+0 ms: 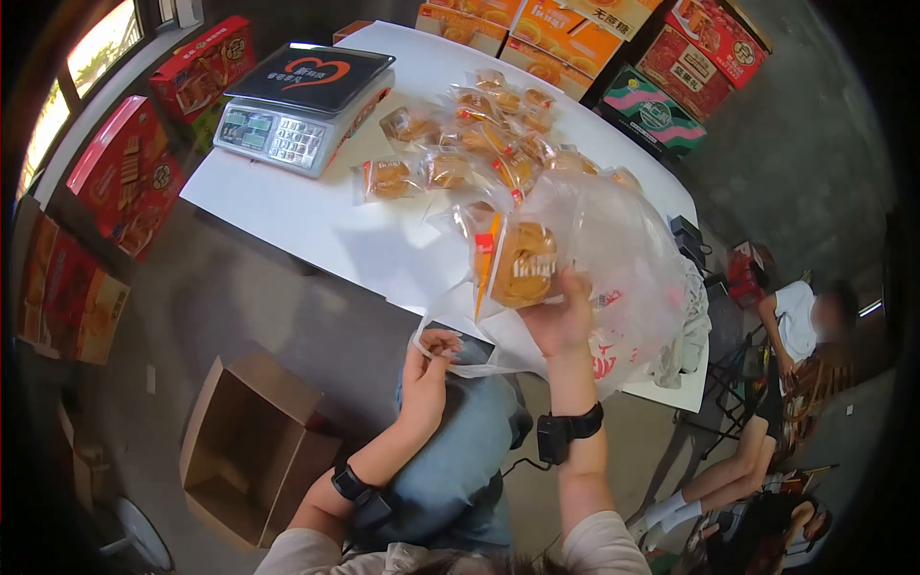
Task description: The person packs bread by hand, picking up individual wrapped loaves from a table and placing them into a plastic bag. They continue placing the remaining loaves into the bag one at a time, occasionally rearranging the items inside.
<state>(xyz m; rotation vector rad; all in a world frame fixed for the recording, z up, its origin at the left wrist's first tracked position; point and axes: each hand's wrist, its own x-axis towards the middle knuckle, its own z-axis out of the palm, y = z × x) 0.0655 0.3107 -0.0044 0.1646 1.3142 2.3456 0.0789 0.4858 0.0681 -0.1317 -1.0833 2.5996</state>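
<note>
My right hand (563, 321) holds a wrapped round pastry (526, 266) in clear packaging with a red and orange label, over the table's front edge. Fingers of my left hand (434, 356) are closed on the handle of a thin white plastic bag (628, 273). The bag spreads over the right part of the white table (287, 211), behind and beside my right hand. Several more wrapped pastries (446, 171) lie in a loose pile at the middle and back of the table.
A digital scale (302, 105) stands at the table's back left. An open cardboard box (244, 450) is on the floor at left. Red boxes (129, 177) line the left; orange cartons (551, 43) are behind. A seated person (795, 321) is at right.
</note>
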